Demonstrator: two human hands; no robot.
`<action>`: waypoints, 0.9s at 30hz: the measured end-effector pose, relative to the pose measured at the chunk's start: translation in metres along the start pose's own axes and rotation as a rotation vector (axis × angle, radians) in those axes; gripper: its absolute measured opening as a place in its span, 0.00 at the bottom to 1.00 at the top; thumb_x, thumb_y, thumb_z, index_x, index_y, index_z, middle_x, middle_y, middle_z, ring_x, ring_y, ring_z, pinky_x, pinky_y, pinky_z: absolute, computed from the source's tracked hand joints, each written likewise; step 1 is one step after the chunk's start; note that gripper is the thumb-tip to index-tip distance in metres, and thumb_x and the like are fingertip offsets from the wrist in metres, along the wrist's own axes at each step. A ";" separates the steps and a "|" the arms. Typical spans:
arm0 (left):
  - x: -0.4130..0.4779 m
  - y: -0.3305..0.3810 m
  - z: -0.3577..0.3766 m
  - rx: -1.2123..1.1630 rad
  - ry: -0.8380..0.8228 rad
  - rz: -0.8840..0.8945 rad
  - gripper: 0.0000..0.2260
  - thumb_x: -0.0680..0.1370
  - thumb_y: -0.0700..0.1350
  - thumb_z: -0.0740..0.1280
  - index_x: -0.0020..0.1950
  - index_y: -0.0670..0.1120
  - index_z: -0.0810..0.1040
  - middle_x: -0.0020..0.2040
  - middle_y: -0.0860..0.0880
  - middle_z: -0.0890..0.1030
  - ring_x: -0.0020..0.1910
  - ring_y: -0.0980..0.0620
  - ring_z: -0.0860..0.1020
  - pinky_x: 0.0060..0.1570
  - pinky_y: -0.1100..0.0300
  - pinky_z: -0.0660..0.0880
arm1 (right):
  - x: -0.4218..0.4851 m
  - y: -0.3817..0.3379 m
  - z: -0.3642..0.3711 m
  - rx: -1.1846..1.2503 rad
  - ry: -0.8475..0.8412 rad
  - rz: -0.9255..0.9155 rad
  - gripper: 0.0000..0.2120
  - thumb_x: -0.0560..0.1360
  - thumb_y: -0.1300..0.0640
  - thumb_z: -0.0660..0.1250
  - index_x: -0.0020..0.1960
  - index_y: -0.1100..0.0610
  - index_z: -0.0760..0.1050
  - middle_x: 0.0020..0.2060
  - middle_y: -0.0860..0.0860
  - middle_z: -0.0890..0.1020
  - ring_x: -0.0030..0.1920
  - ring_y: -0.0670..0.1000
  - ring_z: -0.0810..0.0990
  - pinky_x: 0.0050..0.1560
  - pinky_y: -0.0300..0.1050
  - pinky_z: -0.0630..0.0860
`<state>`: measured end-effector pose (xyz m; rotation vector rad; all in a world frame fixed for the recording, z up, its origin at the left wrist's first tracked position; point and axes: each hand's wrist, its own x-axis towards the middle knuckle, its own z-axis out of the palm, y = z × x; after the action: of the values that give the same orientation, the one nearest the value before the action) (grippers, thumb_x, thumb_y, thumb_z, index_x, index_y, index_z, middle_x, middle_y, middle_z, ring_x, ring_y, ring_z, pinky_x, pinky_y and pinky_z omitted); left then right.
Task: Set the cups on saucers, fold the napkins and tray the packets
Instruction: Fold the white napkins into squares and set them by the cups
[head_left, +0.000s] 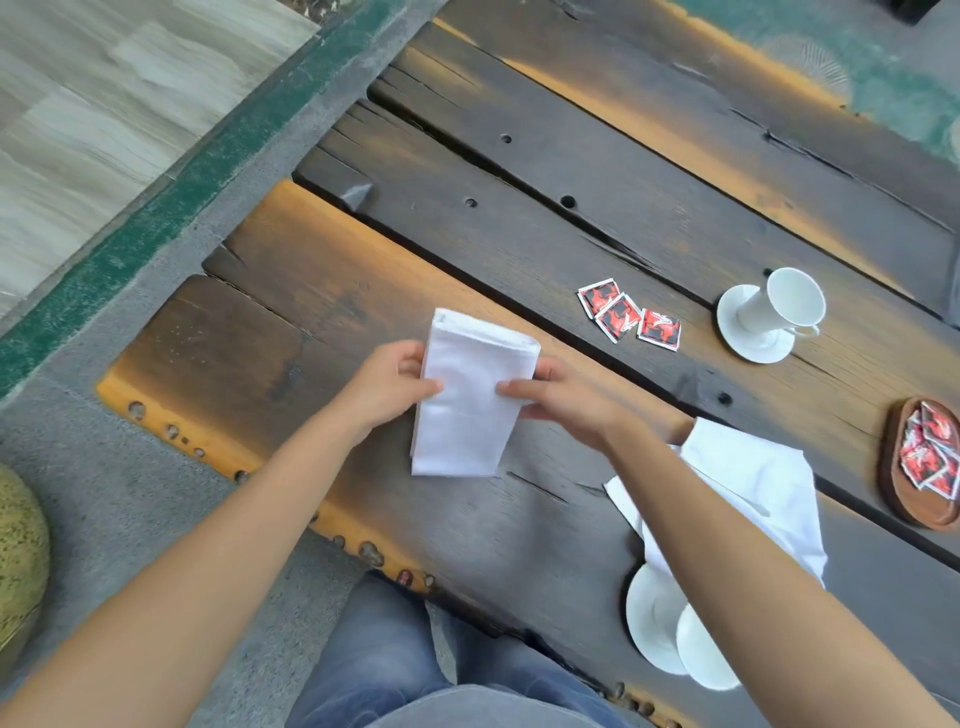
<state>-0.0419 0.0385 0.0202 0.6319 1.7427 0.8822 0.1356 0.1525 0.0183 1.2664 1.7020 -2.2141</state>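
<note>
A white napkin (470, 395), folded into a long rectangle, lies on the dark wooden table (395, 218). My left hand (389, 384) grips its left edge and my right hand (561, 400) grips its right edge. Three red packets (628, 316) lie loose on the table beyond the napkin. A white cup (784, 301) stands on a saucer (753, 343) at the right. A second napkin (763, 483) lies unfolded under my right forearm. Near the front edge a second cup (701, 649) sits on a saucer (644, 618), partly hidden by my arm. A brown wooden tray (893, 467) at the far right holds several red packets (932, 452).
The table's left end and front edge border a grey concrete floor (130, 519). My legs in blue jeans (384, 660) are just in front of the table edge. A yellow-green rounded object (18, 551) sits at the far left on the floor.
</note>
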 end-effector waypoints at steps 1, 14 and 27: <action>0.000 0.009 -0.003 0.007 0.033 0.078 0.12 0.74 0.33 0.67 0.56 0.44 0.76 0.46 0.52 0.81 0.47 0.55 0.78 0.44 0.70 0.75 | -0.003 -0.011 -0.006 -0.056 -0.010 -0.068 0.11 0.76 0.65 0.64 0.58 0.59 0.77 0.51 0.51 0.82 0.48 0.44 0.81 0.55 0.41 0.78; -0.030 -0.064 0.024 0.869 -0.011 0.675 0.29 0.63 0.25 0.69 0.62 0.44 0.77 0.60 0.44 0.80 0.61 0.36 0.76 0.53 0.37 0.76 | -0.040 0.096 -0.002 -1.077 0.093 -0.677 0.18 0.74 0.61 0.63 0.62 0.53 0.76 0.66 0.56 0.76 0.65 0.58 0.75 0.59 0.54 0.77; -0.050 -0.124 0.054 0.951 -0.043 0.697 0.32 0.56 0.27 0.71 0.60 0.40 0.76 0.53 0.46 0.83 0.61 0.48 0.74 0.62 0.60 0.67 | -0.049 0.165 0.008 -1.090 0.026 -0.506 0.26 0.73 0.63 0.54 0.70 0.50 0.69 0.69 0.49 0.72 0.70 0.51 0.69 0.67 0.50 0.70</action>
<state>0.0253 -0.0587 -0.0626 1.9421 1.8707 0.4032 0.2483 0.0627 -0.0772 0.5977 2.7970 -0.9500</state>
